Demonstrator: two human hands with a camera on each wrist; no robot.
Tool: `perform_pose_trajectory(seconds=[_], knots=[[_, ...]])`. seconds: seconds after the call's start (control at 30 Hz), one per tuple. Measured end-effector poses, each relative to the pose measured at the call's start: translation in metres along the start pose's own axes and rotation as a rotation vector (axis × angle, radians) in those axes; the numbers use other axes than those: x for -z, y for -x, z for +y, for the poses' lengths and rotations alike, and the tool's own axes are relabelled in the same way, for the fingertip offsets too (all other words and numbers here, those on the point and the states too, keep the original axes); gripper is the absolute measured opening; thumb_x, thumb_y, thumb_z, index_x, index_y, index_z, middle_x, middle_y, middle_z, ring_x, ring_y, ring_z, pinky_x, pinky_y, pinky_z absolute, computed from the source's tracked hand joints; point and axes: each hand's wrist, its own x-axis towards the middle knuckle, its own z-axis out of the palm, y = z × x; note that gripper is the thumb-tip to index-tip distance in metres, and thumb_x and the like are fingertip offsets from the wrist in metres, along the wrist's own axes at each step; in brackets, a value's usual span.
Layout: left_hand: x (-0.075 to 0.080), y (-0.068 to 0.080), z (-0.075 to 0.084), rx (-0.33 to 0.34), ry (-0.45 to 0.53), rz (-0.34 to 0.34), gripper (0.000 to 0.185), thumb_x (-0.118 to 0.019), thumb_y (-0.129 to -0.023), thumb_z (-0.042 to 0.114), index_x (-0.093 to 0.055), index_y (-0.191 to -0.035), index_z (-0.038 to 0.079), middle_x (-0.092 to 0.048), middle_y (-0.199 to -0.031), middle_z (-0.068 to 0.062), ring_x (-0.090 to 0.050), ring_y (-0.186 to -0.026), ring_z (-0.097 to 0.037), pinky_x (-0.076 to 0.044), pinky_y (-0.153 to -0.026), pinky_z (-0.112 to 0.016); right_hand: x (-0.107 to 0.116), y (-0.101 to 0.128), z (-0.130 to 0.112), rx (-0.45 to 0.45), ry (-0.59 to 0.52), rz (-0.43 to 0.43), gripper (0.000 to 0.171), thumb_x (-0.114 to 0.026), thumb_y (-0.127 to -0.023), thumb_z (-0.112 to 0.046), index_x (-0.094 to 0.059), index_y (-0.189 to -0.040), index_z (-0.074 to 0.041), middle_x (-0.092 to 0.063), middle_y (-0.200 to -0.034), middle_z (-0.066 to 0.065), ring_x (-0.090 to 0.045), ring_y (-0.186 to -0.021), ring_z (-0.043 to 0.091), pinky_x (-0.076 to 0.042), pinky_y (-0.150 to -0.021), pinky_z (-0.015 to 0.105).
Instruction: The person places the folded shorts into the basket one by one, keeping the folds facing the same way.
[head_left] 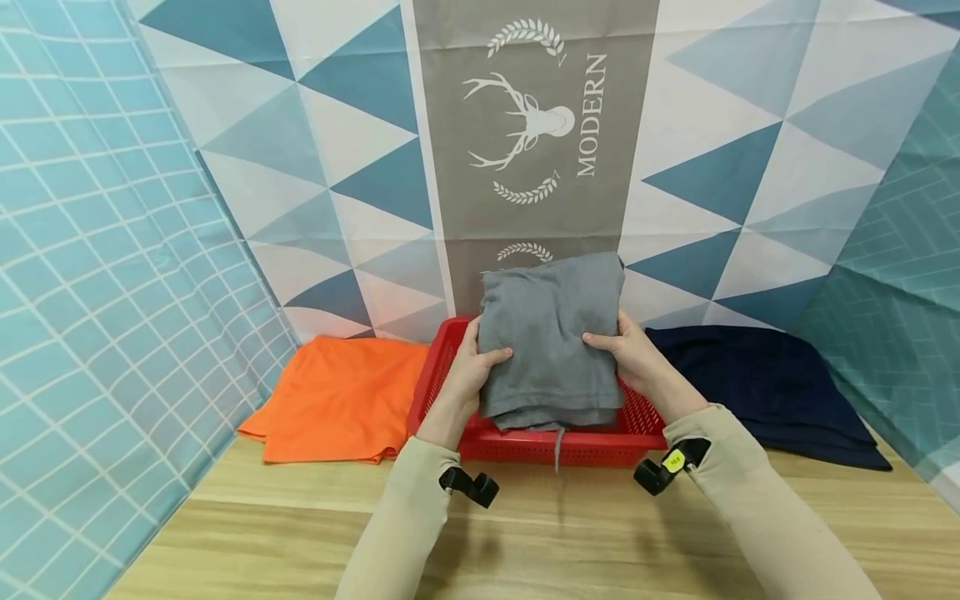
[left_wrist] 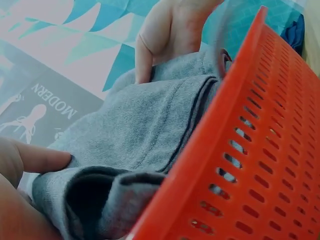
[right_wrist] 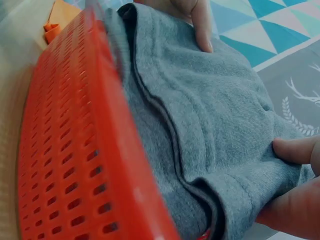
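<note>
Head view is showing both thumbs pressing on top of the folded grey garment [head_left: 551, 337], the other fingers tucking out of sight underneath, so each hand is pinching an edge. Left hand [head_left: 467, 367] and right hand [head_left: 633, 354] are sitting equally close, the bundle lying between them, long axis running away from the fingertips, hovering over the red basket [head_left: 525, 446].

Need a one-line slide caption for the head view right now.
Both hands, left hand and right hand, hold a folded grey garment over the red basket.
</note>
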Motion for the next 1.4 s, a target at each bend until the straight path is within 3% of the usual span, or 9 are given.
perform_pose_trajectory(seconds=[0.3, 0.53, 1.0, 1.13, 1.4], knots=[[0.001, 0.0, -0.015, 0.064, -0.018, 0.034, 0.059, -0.057, -0.082, 0.001, -0.035, -0.135, 0.016, -0.044, -0.131, -0.01, -0.044, -0.114, -0.029, -0.037, -0.096, -0.044, 0.001, 0.0, 0.018, -0.096, -0.02, -0.024, 0.071, -0.044, -0.095, -0.009, 0.005, -0.146, -0.016, -0.006, -0.15, 0.016, -0.015, -0.135, 0.036, -0.016, -0.108, 0.053], [0.006, -0.002, -0.023, 0.115, 0.032, 0.057, 0.059, -0.055, -0.082, -0.002, -0.035, -0.136, 0.015, -0.039, -0.133, -0.013, -0.039, -0.118, -0.03, -0.032, -0.099, -0.045, 0.0, -0.001, 0.027, -0.139, -0.027, -0.047, 0.07, -0.039, -0.097, -0.01, 0.01, -0.145, -0.014, -0.003, -0.151, 0.016, -0.011, -0.135, 0.036, -0.014, -0.108, 0.054], [0.011, 0.002, -0.031, 0.192, 0.153, 0.191, 0.06, -0.052, -0.083, -0.004, -0.034, -0.139, 0.013, -0.033, -0.141, -0.013, -0.031, -0.127, -0.031, -0.024, -0.106, -0.046, 0.001, 0.004, 0.039, -0.138, 0.056, -0.075, 0.056, -0.042, -0.096, -0.013, -0.011, -0.141, -0.001, -0.029, -0.137, 0.02, -0.036, -0.121, 0.032, -0.029, -0.104, 0.048], [0.011, 0.003, -0.033, 0.2, 0.124, 0.196, 0.058, -0.051, -0.083, -0.005, -0.036, -0.136, 0.01, -0.036, -0.139, -0.015, -0.034, -0.125, -0.032, -0.027, -0.105, -0.046, 0.001, 0.004, 0.043, -0.16, 0.063, -0.079, 0.053, -0.043, -0.095, -0.012, -0.015, -0.138, 0.001, -0.033, -0.134, 0.02, -0.04, -0.117, 0.031, -0.031, -0.103, 0.049], [0.011, 0.002, -0.035, 0.245, 0.05, 0.196, 0.057, -0.05, -0.082, -0.006, -0.036, -0.136, 0.006, -0.037, -0.137, -0.018, -0.035, -0.124, -0.034, -0.027, -0.104, -0.047, 0.001, 0.003, 0.048, -0.203, 0.057, -0.111, 0.053, -0.04, -0.094, -0.005, -0.01, -0.137, 0.005, -0.027, -0.136, 0.024, -0.033, -0.122, 0.036, -0.026, -0.104, 0.052]])
